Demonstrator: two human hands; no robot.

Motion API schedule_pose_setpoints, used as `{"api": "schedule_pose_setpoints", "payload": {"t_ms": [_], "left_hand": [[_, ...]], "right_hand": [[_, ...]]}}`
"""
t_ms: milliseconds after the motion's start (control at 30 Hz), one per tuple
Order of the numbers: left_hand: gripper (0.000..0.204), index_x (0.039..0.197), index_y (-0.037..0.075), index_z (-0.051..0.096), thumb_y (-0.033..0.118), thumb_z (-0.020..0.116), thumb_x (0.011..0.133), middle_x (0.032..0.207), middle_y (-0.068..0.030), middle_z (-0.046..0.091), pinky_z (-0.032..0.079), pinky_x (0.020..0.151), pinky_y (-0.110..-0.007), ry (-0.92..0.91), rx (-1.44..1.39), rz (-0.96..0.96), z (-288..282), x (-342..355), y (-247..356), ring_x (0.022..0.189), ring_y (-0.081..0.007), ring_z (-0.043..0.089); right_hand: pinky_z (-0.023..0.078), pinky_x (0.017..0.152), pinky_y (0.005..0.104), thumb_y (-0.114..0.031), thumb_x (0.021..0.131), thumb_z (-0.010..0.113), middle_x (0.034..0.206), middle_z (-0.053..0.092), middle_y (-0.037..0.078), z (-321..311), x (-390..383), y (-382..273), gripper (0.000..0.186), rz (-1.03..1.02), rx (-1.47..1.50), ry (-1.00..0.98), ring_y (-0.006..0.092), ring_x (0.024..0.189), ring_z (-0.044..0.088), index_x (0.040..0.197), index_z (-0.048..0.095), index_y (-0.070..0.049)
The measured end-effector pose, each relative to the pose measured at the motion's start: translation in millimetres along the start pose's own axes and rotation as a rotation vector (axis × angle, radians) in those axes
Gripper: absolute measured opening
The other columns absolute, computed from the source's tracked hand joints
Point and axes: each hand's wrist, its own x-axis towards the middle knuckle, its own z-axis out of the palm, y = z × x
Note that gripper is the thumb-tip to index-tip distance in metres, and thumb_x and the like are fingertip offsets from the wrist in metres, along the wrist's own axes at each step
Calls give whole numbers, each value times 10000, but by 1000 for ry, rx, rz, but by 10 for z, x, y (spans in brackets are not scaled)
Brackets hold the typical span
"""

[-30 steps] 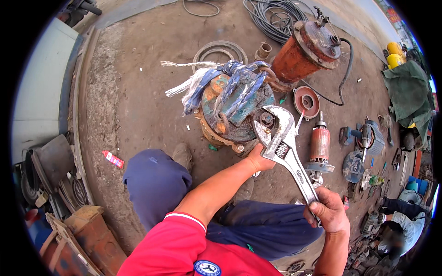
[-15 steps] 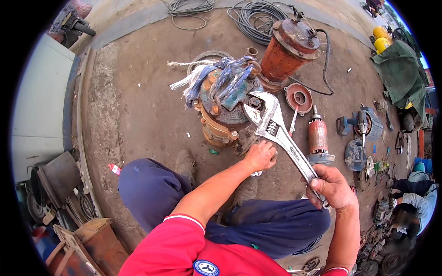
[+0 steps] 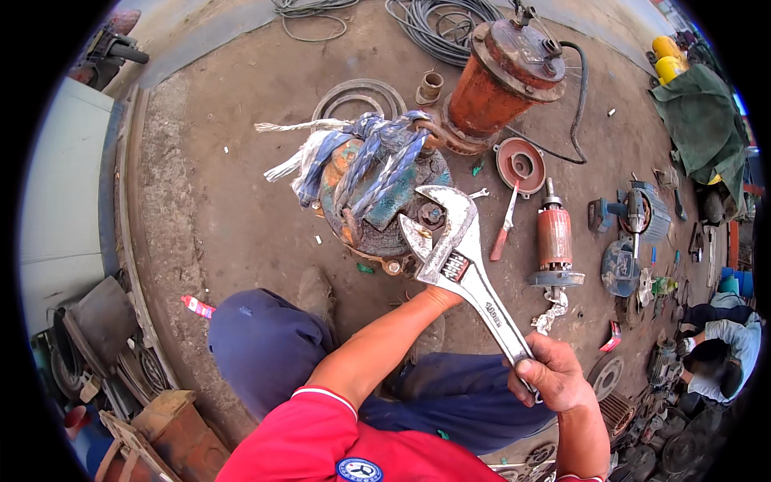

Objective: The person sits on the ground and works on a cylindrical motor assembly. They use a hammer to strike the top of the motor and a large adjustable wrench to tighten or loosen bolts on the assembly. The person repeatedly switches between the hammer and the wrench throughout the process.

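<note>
My right hand [image 3: 554,373] is closed round the handle end of a large adjustable wrench [image 3: 484,293]. Its jaws lie at a bolt head or nut [image 3: 431,215] on top of a rusty, blue-green pump or motor housing [image 3: 391,233]; whether they touch it I cannot tell. Blue and white rope [image 3: 377,153] is knotted over a rusty shackle or hook on that housing. My left forearm reaches in below the wrench head, and the fingers of my left hand [image 3: 443,297] are hidden behind the wrench and the housing.
Beyond the housing stands an orange motor [image 3: 498,84] with a black cable. To the right lie a red round cover [image 3: 520,167], a red-handled knife [image 3: 504,229], a rotor [image 3: 554,237] and a power tool [image 3: 626,213]. Another person [image 3: 735,349] crouches at far right among parts.
The wrench and my right hand have shifted left and slightly down in view. The roped housing now appears more from above, tilted toward me. My left hand has gone behind the wrench.
</note>
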Motion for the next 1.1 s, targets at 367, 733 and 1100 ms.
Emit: {"api": "schedule_pose_setpoints", "payload": {"t_ms": [367, 733, 1100], "left_hand": [[222, 675, 103, 542, 79, 762, 690, 710, -74, 535, 469, 667, -394, -49, -56, -17, 116, -168, -43, 713, -275, 577], [194, 877, 35, 691, 186, 750, 770, 1016, -109, 658, 571, 817, -446, -526, 119, -247, -266, 26, 180, 966, -324, 660], [145, 905, 63, 676, 157, 719, 803, 1016, -108, 632, 540, 868, -455, -512, 158, -145, -196, -43, 96, 1006, -331, 633]], "right_hand": [[449, 476, 258, -253, 1012, 645, 668, 613, 57, 162, -62, 219, 300, -59, -31, 65, 100, 528, 553, 1050, 558, 32], [506, 564, 437, -95, 748, 813, 828, 586, 130, 593, -89, 311, 512, -658, -1237, 967, 346, 638, 629, 1221, 624, -47], [513, 549, 371, -183, 705, 832, 793, 585, 54, 1, 191, 441, 552, -963, -1638, 1070, 246, 640, 634, 1230, 680, -108]]}}
